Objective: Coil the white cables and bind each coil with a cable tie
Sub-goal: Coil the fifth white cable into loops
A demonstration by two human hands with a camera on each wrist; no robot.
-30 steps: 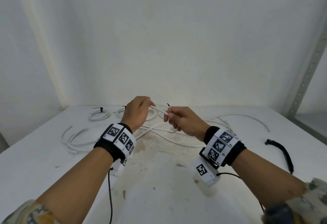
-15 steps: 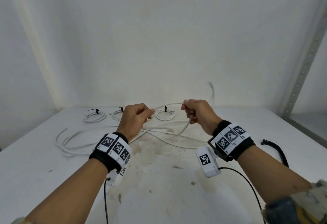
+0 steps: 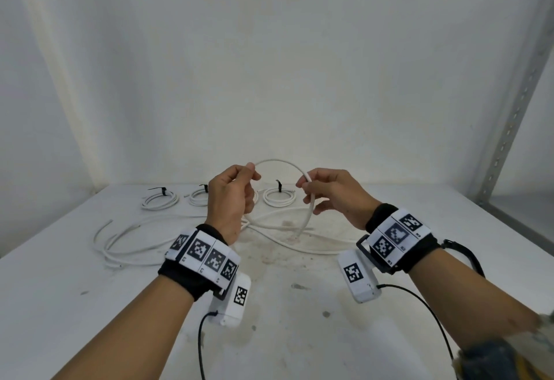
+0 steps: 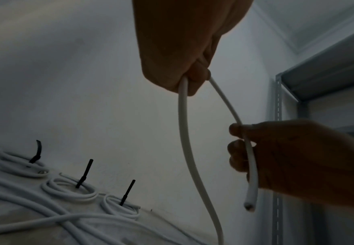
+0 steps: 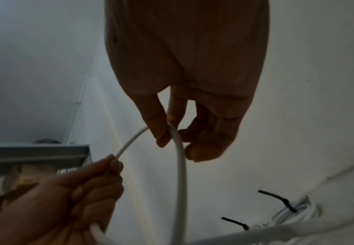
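Note:
Above the table's middle I hold one white cable (image 3: 278, 160) bent into an arch between both hands. My left hand (image 3: 251, 172) pinches its left side between thumb and fingers; from there the cable (image 4: 182, 132) drops to the table. My right hand (image 3: 304, 183) pinches the right side, and the short free end (image 4: 250, 204) hangs below that hand. In the right wrist view the thumb and fingers (image 5: 161, 132) close round the cable (image 5: 180, 174). Three bound coils (image 3: 278, 198) (image 3: 199, 198) (image 3: 160, 199) with black ties lie along the back.
Loose white cables (image 3: 120, 238) sprawl over the stained white table (image 3: 284, 319) from the left to under my hands. A black cable tie (image 3: 461, 252) lies at the right, partly behind my right wrist. A metal shelf upright (image 3: 509, 127) stands at the far right.
Both hands have risen from the table. The right hand swung out right and came back, bending the cable into an arch between the hands, with its free end now hanging down.

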